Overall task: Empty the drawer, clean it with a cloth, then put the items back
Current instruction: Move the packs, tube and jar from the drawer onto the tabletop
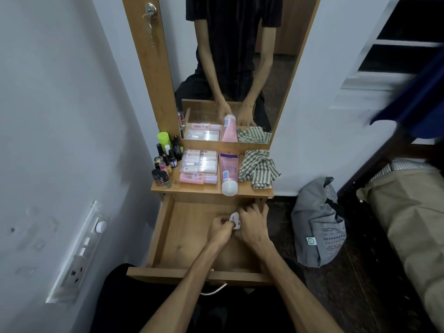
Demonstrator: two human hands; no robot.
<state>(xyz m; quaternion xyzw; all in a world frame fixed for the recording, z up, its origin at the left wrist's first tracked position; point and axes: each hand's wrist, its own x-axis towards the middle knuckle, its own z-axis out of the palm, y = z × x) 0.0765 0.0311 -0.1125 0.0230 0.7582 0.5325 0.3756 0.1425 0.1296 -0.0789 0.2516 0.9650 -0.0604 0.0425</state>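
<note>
Both hands, left hand (pixel 219 228) and right hand (pixel 252 222), close together on one small white packet (pixel 235 220) over the open drawer (pixel 165 227), probably the last item, its long axis roughly front-to-back, while bottles (pixel 165 164) and cloth (pixel 259 168) wait on the shelf above.

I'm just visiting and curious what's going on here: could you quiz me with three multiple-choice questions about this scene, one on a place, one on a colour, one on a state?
1. Where is the checked cloth?
A. in the drawer
B. on the shelf, right of the pink bottle
C. on the floor

2. What colour is the tallest cap among the small bottles?
A. lime green
B. red
C. blue

3. The drawer is:
A. shut
B. open, packed full
C. open, nearly empty

Answers: 1 B, it lies crumpled there. 2 A, bright lime. 3 C, only a small white item between the left hand and right hand.
</note>
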